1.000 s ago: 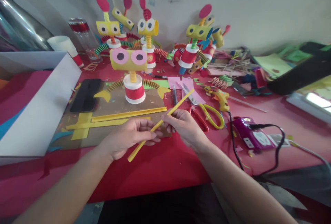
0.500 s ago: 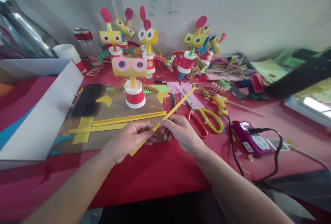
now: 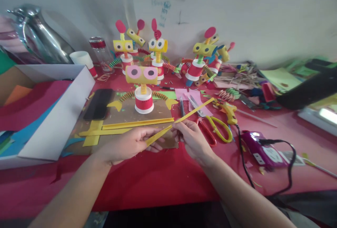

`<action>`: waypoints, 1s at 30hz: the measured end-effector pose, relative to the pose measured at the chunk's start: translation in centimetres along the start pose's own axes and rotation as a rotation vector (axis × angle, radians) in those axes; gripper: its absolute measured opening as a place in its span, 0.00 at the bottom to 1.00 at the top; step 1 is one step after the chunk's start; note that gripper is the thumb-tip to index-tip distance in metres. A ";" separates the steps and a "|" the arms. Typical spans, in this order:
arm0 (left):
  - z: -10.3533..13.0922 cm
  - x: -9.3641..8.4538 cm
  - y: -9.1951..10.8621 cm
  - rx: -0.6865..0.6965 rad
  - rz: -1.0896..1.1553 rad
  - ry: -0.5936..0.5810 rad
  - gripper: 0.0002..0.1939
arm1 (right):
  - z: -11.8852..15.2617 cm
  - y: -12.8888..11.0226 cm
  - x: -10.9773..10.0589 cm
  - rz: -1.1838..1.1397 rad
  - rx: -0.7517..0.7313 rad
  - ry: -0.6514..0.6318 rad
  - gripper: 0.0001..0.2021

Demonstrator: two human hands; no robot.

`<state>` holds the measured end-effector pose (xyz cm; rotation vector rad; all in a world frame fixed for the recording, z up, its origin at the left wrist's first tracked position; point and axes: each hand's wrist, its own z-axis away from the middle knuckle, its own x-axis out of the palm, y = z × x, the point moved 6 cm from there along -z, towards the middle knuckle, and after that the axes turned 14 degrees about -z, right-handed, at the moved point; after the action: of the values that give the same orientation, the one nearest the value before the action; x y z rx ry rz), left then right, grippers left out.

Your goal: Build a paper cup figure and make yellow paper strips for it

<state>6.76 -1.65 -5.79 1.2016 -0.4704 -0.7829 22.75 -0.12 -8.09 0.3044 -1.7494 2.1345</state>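
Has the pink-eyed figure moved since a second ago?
No: the pink-eyed figure still stands in the same spot on the cardboard, right of the phone.

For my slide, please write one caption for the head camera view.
Two hands hold a narrow yellow paper strip before a paper-cup figure with pink-ringed eyes.

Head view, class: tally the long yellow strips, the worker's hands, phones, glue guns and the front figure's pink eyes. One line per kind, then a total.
Yellow strips: 3, one of them held
Hands: 2, left hand and right hand
Phone: 1
Glue gun: 1
Pink eyes: 2
Total: 9
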 end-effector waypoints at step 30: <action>-1.5 -0.5 -2.1 -0.098 0.245 0.220 0.14 | 1.3 2.3 1.2 0.110 0.001 -0.227 0.15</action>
<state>6.91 -0.68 -8.19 1.0995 -0.3839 -0.4529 20.59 -1.63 -9.41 0.4775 -1.9293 2.2531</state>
